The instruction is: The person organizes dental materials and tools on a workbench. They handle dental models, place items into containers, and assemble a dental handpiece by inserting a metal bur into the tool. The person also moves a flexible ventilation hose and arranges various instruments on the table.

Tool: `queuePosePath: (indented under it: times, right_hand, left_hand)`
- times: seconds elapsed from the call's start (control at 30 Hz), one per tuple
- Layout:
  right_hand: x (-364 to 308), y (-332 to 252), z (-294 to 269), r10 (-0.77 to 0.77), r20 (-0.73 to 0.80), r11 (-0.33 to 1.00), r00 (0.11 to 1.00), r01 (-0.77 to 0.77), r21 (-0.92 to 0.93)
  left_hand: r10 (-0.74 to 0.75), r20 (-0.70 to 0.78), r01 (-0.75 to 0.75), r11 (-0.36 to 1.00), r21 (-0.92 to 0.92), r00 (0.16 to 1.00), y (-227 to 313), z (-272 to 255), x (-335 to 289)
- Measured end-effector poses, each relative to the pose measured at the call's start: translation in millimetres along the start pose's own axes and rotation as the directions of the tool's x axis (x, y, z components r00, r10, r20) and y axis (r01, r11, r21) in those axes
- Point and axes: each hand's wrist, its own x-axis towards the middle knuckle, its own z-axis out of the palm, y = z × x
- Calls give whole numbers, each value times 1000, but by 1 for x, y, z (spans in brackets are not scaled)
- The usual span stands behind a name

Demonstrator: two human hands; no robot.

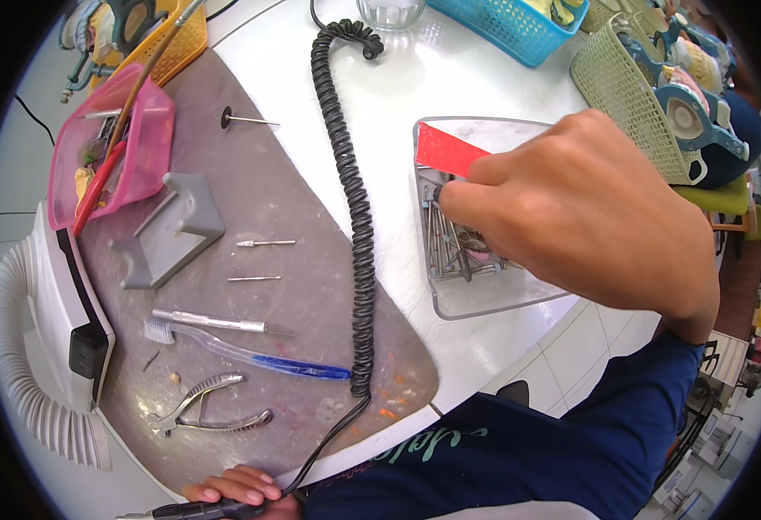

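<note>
At the lower edge, my left hand (246, 485) is closed around a black rotary handpiece (211, 510). Its coiled black cord (359, 217) runs up the table. My right hand (562, 208) is over a clear plastic box (458, 308), fingers curled together and their tips partly hidden. Inside the box lie several metal-shanked burs (439, 238) and a dark pointed polishing tip (464, 265). A flat red strip (450, 151) shows at the box's far left corner, against my right fingers; I cannot tell whether they grip it.
On the brown mat are loose burs (268, 243), a disc on a shank (227, 118), a grey stand (177, 230), a craft knife (211, 321), a toothbrush (250, 354) and pliers (198, 403). Baskets (632, 104) stand behind; a white hose (16, 347) curves at left.
</note>
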Motion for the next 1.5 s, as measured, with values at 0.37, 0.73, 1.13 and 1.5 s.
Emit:
queuePosePath:
  times: [0.37, 0.73, 1.13, 1.5]
  right_hand:
    - [14, 0, -3, 59, 36, 995, 998, -62, 82]
    - [28, -16, -10, 305, 131, 929, 943, -325, 175]
    - [35, -40, -16, 533, 216, 817, 818, -564, 118]
    - [26, -29, -2, 569, 258, 766, 781, -618, 180]
  left_hand:
    - [-15, -31, 15, 1000, -4, 999, 6, 3, -2]
    - [46, -40, -51, 990, -135, 998, 1, 3, -5]
    - [-35, 171, 94, 933, -349, 985, 13, -8, 2]
    - [-17, 273, 124, 916, -382, 962, 13, -8, 0]
